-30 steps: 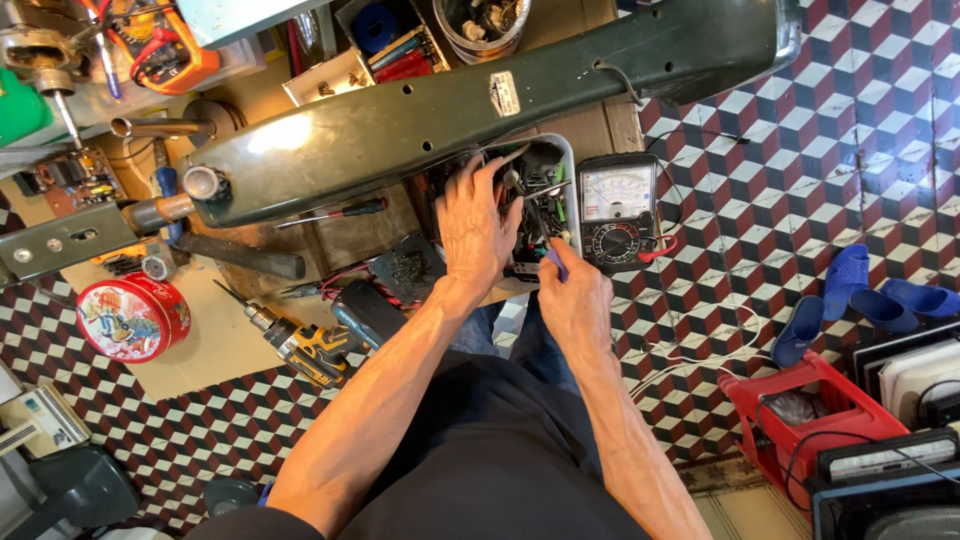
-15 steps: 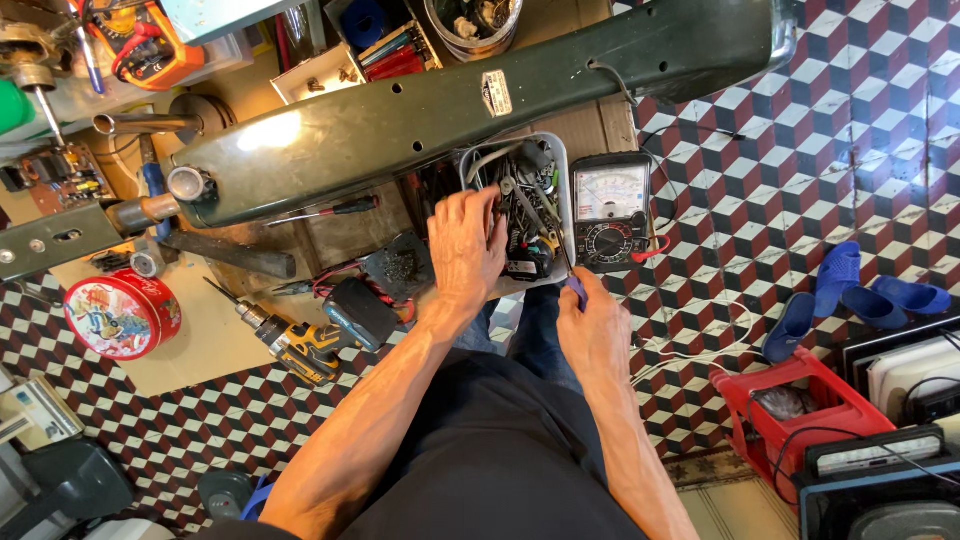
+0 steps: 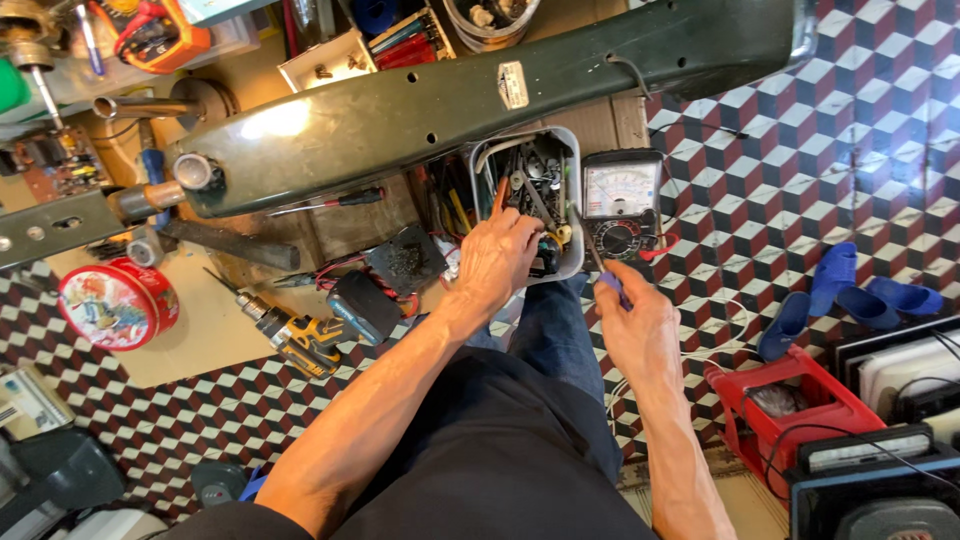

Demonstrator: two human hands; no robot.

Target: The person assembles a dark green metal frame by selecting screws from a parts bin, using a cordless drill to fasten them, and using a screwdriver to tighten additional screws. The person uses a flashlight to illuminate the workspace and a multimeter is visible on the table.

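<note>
On the patterned floor, between the person's knees and the long dark-green metal housing (image 3: 480, 95), sits a grey plastic bin (image 3: 573, 200) crowded with loose hand tools.

Left hand (image 3: 497, 258): reaches into the near end of the bin, fingers curled down among the tools. Whether they have closed on any one item cannot be told; the palm hides the tips. An orange-handled tool (image 3: 498, 197) stands up just beyond the knuckles.

Right hand (image 3: 637, 325): closed on a slim probe with a purple grip (image 3: 606, 278), tip pointing up towards the bin's right wall and the analog multimeter (image 3: 622, 203) just beside it. Red lead trails off the meter's right side.

Nearby, not touched: yellow-and-black cordless drill (image 3: 305, 338), black block with red wires (image 3: 405, 262), round red tin (image 3: 117, 303), red crate (image 3: 790, 400), blue slippers (image 3: 835, 290).

Judgement on technique: rummaging goes best with the bin steadied, as the tools lie tangled and pulling one may drag out others. Sharp ends point upward, so fingers should feel along handles, not tips. The probe hand should hold clear of the bin, so its lead is not snagged.
</note>
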